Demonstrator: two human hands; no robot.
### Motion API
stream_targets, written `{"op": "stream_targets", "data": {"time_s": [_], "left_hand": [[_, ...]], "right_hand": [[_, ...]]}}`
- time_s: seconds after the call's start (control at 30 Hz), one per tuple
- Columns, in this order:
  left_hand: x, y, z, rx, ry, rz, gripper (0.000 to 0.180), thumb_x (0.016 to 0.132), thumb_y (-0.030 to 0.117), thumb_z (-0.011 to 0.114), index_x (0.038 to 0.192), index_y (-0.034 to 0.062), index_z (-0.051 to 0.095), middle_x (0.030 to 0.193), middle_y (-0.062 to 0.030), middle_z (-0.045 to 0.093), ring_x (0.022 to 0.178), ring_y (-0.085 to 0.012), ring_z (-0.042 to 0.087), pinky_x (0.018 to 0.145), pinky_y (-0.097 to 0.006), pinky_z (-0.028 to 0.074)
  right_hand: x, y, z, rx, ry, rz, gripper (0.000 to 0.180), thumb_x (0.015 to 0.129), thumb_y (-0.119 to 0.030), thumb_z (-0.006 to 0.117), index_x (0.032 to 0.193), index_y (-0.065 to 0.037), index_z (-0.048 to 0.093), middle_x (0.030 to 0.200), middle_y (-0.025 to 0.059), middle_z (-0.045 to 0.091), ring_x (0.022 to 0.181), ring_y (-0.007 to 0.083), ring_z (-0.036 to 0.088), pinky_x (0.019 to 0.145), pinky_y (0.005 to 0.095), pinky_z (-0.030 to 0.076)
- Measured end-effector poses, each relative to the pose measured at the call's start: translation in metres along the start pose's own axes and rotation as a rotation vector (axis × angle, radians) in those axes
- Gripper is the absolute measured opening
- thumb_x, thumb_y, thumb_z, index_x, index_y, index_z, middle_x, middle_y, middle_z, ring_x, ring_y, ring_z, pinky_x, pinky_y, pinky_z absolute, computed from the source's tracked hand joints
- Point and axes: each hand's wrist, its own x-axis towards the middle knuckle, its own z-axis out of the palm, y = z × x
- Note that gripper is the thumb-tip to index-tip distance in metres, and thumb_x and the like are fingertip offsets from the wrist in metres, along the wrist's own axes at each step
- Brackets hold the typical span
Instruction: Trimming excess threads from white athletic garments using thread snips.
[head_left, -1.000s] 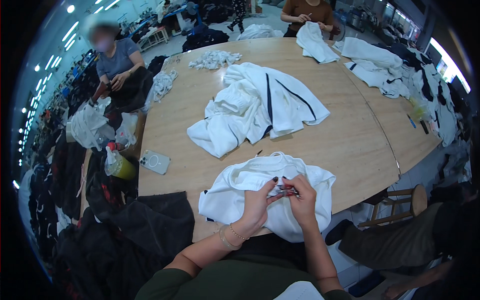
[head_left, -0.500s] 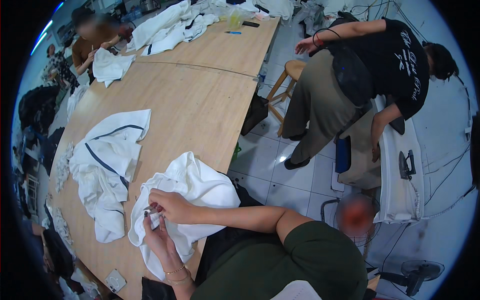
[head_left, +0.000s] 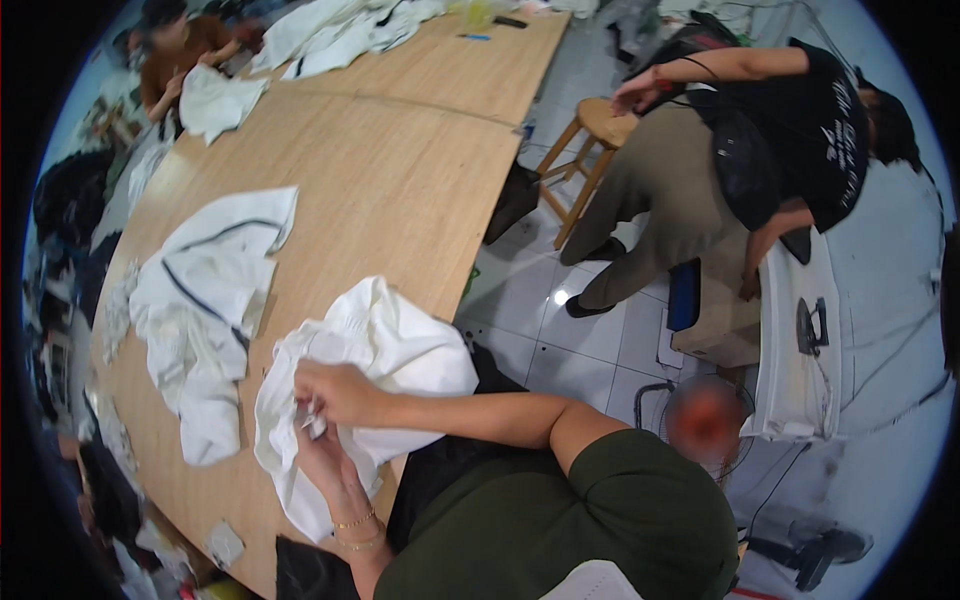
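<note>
A white garment lies bunched on the table's near right edge, partly over my lap side. My left hand, with thin bracelets at the wrist, is closed on a fold of it. Just above, my right hand is curled with its fingers pinched together, close against the left fingertips. A small pale or greyish bit shows between the hands; blur and fingers hide what it is. Left of this, a second white garment with dark stripes is spread loosely on the table.
The wooden table carries more white clothing at its far end and a phone-like white object near me. One person sits far left holding white cloth. Another bends at right by a stool, an ironing board and an iron.
The whole view has shifted slightly. My right hand has turned a little over the left, and both stay at the same part of the garment. The person at right has shifted slightly.
</note>
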Motion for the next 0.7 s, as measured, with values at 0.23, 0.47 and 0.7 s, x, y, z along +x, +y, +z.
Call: {"op": "stream_targets", "data": {"time_s": [0.23,0.47,0.7], "left_hand": [[-0.012,0.006,0.046,-0.134,-0.023,-0.007,0.032,0.089,0.003,0.056,0.120,0.0033,0.050,0.115,-0.0079,0.057,0.106,-0.0209,0.057,0.087,-0.045,0.056],[-0.041,0.036,0.055,-0.187,-0.016,-0.012,0.022,0.089,0.006,0.058,0.110,0.0027,0.053,0.108,-0.0048,0.058,0.098,-0.0165,0.059,0.084,-0.039,0.056],[-0.040,0.041,0.061,-0.171,-0.015,-0.055,0.024,0.089,0.008,0.059,0.112,0.0018,0.053,0.108,-0.0051,0.059,0.094,-0.0149,0.061,0.078,-0.034,0.058]], "right_hand": [[0.000,-0.015,-0.072,0.109,0.109,0.209,0.028,0.085,-0.009,0.067,0.103,-0.003,0.046,0.093,0.0060,0.055,0.089,0.0130,0.053,0.081,0.0277,0.045],[-0.009,-0.052,-0.081,-0.322,-0.006,0.085,0.021,0.076,-0.002,0.073,0.087,0.001,0.056,0.082,0.0085,0.059,0.076,0.0205,0.056,0.069,0.0294,0.047],[-0.002,-0.055,-0.074,-0.488,0.042,-0.151,0.022,0.070,-0.003,0.076,0.083,0.001,0.058,0.076,0.0101,0.057,0.071,0.0267,0.052,0.062,0.0343,0.044]]}}
